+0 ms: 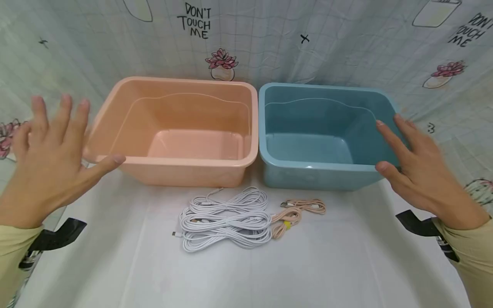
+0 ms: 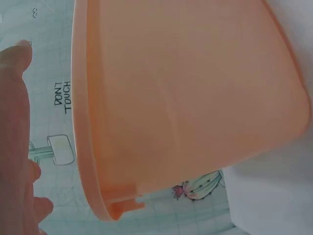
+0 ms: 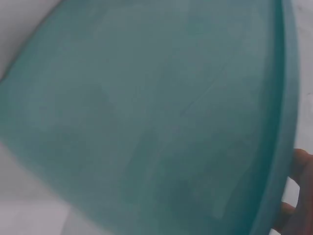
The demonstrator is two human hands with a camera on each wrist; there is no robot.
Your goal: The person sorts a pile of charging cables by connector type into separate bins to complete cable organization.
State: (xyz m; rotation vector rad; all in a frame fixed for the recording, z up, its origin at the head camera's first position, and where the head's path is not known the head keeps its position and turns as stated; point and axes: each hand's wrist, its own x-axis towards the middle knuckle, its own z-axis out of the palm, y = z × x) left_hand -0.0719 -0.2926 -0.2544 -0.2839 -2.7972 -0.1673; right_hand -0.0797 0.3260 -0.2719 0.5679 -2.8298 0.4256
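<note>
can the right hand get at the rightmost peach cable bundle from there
Probably yes: the peach bundle lies uncovered on the white surface in front of the blue bin, and the right hand, at that bin's right end, would likely need only clear its near rim.

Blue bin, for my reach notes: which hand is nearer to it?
Right. The right hand is at the right end of the blue bin; the left hand is farther off, by the left end of the peach bin.
</note>
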